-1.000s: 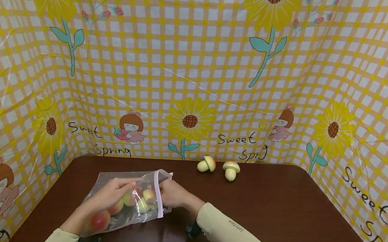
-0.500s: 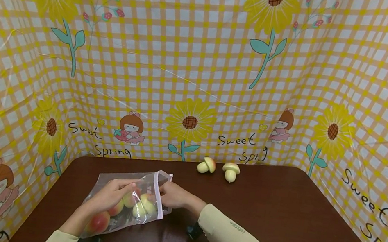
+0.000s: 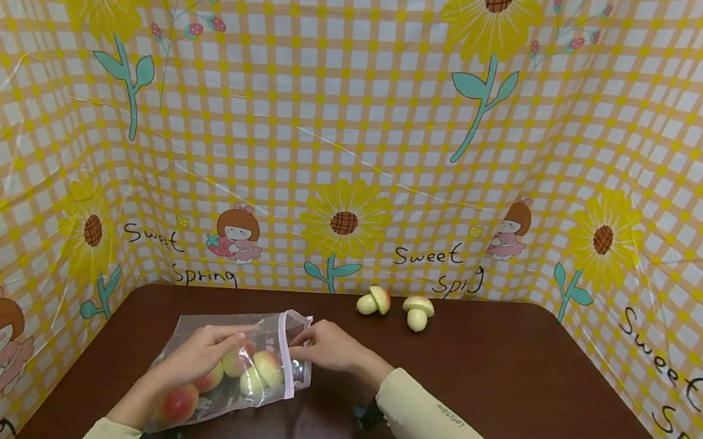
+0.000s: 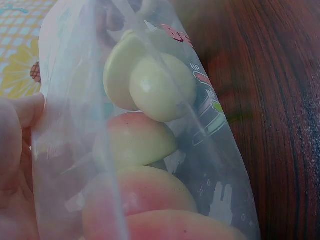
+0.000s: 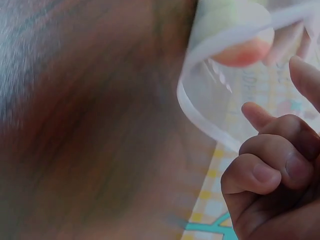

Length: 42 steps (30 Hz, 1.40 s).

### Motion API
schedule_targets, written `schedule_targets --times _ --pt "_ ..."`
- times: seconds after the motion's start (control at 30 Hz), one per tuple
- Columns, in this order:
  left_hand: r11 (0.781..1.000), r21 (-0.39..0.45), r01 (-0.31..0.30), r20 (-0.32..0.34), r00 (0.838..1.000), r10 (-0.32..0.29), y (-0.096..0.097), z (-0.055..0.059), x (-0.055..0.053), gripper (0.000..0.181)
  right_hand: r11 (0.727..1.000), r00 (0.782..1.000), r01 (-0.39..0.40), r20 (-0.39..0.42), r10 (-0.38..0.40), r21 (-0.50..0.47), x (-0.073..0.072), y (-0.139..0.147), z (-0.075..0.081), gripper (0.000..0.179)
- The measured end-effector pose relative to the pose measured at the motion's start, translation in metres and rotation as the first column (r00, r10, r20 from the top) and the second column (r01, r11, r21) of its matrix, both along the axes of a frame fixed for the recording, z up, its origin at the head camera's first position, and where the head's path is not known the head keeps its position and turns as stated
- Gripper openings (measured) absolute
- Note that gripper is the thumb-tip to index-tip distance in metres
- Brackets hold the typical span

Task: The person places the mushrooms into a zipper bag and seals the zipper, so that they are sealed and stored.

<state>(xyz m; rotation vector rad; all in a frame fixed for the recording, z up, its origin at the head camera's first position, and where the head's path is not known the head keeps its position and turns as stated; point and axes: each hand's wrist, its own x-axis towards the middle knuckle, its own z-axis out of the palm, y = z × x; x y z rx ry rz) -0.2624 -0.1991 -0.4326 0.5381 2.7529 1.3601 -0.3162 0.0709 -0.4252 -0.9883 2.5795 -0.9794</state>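
Observation:
A clear plastic bag [image 3: 289, 389] with a pale zip strip lies at the left of the table, its mouth toward the right. Inside it are several model mushrooms [image 3: 268, 369] with reddish-yellow caps; the left wrist view shows a mushroom [image 4: 162, 87] near the mouth with its pale rounded stem. My left hand [image 3: 204, 353] lies along the bag and holds its upper side between thumb and fingers. Just at the opening is my right hand [image 3: 333, 347]. In the right wrist view the right hand [image 5: 280, 170] holds nothing, its index finger raised and other fingers loosely curled.
Two more model mushrooms stand apart near the table's back edge, a left one [image 3: 374, 301] lying tilted and a right one [image 3: 418, 312]. Checked, flower-printed cloth [image 3: 364, 131] walls in the dark brown table [image 3: 489, 389] at the back and both sides.
My right hand has drawn back to the right, out of the bag's mouth, leaving a mushroom inside near the opening. The left hand has stayed in place.

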Motion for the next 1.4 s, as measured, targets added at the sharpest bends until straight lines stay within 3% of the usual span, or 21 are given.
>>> schedule_targets --times 0.43,1.0,1.4 --pt "1.0 -0.01 0.02 -0.021 1.0 -0.02 0.0 0.001 0.001 0.035 0.99 0.989 0.137 0.049 -0.136 -0.019 -0.007 0.038 0.013 0.036" --pt "0.999 -0.011 0.034 -0.011 0.999 -0.034 -0.001 0.0 0.001 0.036 0.953 0.954 0.298 0.033 -0.297 -0.048 -0.018 0.076 0.017 0.041" --pt "1.0 -0.012 0.023 -0.003 1.0 -0.023 0.0 -0.002 0.001 0.035 0.925 0.923 0.378 0.1 -0.372 -0.048 -0.028 0.099 0.014 0.049"
